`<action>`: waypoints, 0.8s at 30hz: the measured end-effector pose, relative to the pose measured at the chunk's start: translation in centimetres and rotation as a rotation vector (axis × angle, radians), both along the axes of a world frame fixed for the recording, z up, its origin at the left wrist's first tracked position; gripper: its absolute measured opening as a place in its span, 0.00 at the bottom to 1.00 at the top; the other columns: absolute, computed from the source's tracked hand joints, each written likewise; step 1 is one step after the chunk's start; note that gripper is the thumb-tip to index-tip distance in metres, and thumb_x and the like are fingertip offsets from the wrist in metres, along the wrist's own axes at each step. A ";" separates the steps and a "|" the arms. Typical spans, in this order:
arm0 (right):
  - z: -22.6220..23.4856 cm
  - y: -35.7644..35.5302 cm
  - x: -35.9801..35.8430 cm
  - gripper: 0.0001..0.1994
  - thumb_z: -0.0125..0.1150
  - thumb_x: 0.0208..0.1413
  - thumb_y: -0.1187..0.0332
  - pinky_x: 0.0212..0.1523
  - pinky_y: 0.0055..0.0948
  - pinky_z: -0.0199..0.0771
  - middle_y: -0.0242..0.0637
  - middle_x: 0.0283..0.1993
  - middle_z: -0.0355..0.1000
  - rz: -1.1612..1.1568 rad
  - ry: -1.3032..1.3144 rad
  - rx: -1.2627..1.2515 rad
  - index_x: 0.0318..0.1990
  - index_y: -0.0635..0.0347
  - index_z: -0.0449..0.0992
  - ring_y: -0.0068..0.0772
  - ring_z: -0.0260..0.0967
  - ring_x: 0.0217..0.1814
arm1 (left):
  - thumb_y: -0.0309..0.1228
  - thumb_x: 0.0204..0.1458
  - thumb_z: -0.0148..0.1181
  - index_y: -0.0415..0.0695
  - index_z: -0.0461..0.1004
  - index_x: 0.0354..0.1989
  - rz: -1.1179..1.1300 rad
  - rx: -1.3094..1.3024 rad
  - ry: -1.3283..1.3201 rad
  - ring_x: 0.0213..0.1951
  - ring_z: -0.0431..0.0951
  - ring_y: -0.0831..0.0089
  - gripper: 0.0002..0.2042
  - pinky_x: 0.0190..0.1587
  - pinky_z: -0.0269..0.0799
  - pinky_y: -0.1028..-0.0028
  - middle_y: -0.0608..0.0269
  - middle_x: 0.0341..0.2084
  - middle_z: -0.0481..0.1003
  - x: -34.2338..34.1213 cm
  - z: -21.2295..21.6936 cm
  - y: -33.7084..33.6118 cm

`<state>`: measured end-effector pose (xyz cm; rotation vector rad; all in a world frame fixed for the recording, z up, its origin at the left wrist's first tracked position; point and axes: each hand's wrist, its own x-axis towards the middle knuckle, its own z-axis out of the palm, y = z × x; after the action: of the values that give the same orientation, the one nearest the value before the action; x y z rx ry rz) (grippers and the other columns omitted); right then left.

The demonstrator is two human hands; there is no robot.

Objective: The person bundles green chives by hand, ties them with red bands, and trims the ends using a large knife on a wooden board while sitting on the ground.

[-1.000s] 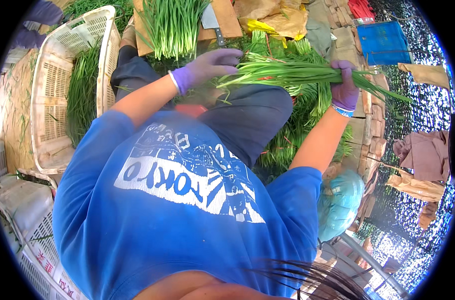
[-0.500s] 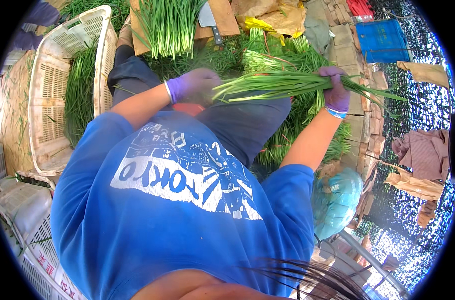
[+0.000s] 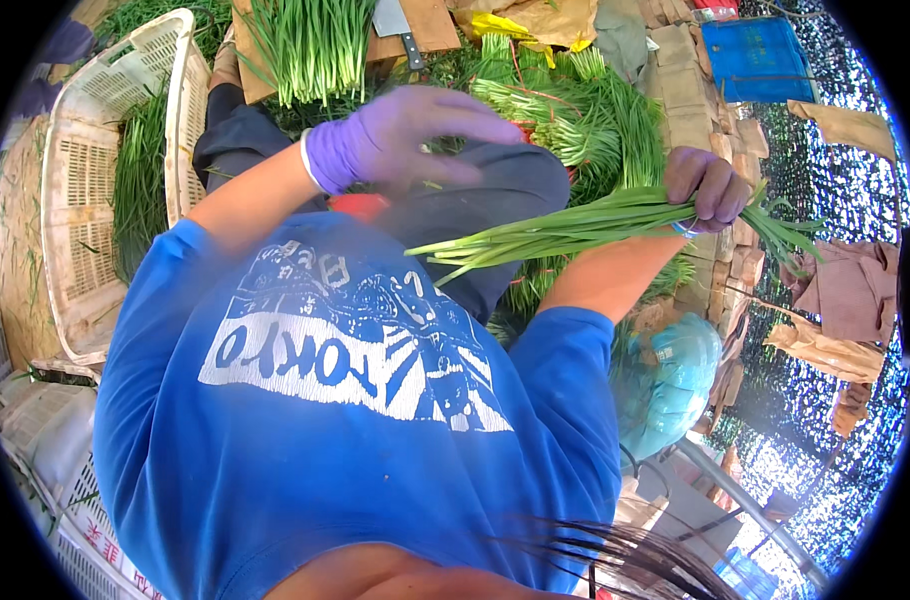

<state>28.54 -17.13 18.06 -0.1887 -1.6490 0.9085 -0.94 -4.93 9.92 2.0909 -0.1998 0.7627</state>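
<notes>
My right hand (image 3: 710,190), in a purple glove, is closed round a small bunch of garlic chives (image 3: 565,230). Their pale cut ends point left across my lap, and the leaf tips stick out past the hand on the right. My left hand (image 3: 405,140), also gloved in purple and somewhat blurred, is held over my legs with its fingers stretched out and apart. No stalks show in it. Beyond my right knee lies a heap of tied chive bundles (image 3: 590,140), some with red bands round them.
A white plastic crate (image 3: 75,200) holding loose green leaves (image 3: 143,185) stands at the left. Ahead, more chives (image 3: 315,45) lie on a wooden board (image 3: 435,25) beside a knife (image 3: 412,50). A teal plastic bag (image 3: 675,380) sits near my right elbow.
My right hand has moved right and down toward me with the chives. The left hand has moved right and up, its fingers now stretched out.
</notes>
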 end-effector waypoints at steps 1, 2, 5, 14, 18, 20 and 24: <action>0.3 0.6 -0.3 0.07 0.51 0.52 0.66 0.16 0.27 0.64 0.31 0.20 0.63 0.091 -0.037 0.032 0.25 0.54 0.65 0.33 0.62 0.17 | 0.27 0.39 0.63 0.45 0.69 0.47 -0.005 -0.010 0.004 0.41 0.72 0.64 0.22 0.45 0.67 0.71 0.55 0.40 0.70 0.3 0.7 -0.8; 0.1 0.9 -0.9 0.06 0.50 0.52 0.67 0.16 0.27 0.64 0.31 0.20 0.64 0.101 -0.027 0.053 0.25 0.54 0.65 0.34 0.63 0.18 | 0.27 0.39 0.63 0.45 0.70 0.45 -0.118 -0.058 -0.063 0.40 0.72 0.64 0.20 0.44 0.67 0.70 0.56 0.39 0.70 0.6 1.2 -1.5; -0.5 1.9 -1.8 0.05 0.50 0.52 0.68 0.16 0.27 0.64 0.32 0.22 0.66 0.153 -0.017 0.082 0.26 0.55 0.66 0.34 0.63 0.18 | 0.26 0.39 0.63 0.45 0.72 0.43 -0.233 -0.016 -0.139 0.38 0.72 0.63 0.19 0.42 0.68 0.69 0.58 0.38 0.70 0.5 1.5 -2.0; -2.6 3.1 -2.4 0.08 0.52 0.48 0.71 0.16 0.24 0.57 0.25 0.22 0.62 0.135 -0.014 0.035 0.21 0.49 0.62 0.27 0.59 0.19 | 0.26 0.37 0.60 0.47 0.73 0.40 -0.151 0.066 -0.036 0.37 0.71 0.64 0.17 0.37 0.67 0.69 0.60 0.37 0.70 0.8 0.5 -3.1; -3.8 3.7 -2.0 0.09 0.52 0.53 0.66 0.19 0.32 0.67 0.35 0.20 0.64 0.133 0.056 0.011 0.24 0.57 0.64 0.39 0.65 0.20 | 0.28 0.39 0.59 0.46 0.73 0.36 -0.130 0.175 -0.060 0.39 0.71 0.62 0.13 0.41 0.66 0.66 0.59 0.37 0.70 0.6 0.3 -2.6; -4.5 3.7 -2.0 0.11 0.51 0.53 0.66 0.19 0.32 0.67 0.34 0.18 0.62 0.133 0.078 -0.014 0.21 0.56 0.61 0.39 0.63 0.19 | 0.28 0.40 0.58 0.45 0.73 0.35 -0.137 0.201 -0.042 0.39 0.70 0.62 0.11 0.43 0.65 0.65 0.59 0.37 0.70 0.4 -0.1 -2.5; -5.3 3.8 -2.3 0.09 0.52 0.53 0.65 0.19 0.33 0.67 0.35 0.18 0.62 0.115 0.132 -0.018 0.23 0.57 0.64 0.38 0.62 0.19 | 0.29 0.40 0.59 0.45 0.75 0.30 -0.132 -0.046 0.022 0.42 0.69 0.62 0.07 0.46 0.63 0.66 0.56 0.40 0.69 0.0 -0.8 -3.4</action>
<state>26.21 -13.31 12.77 -0.0450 -1.5417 1.0020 -0.97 -8.30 9.09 2.0204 -0.3021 0.6584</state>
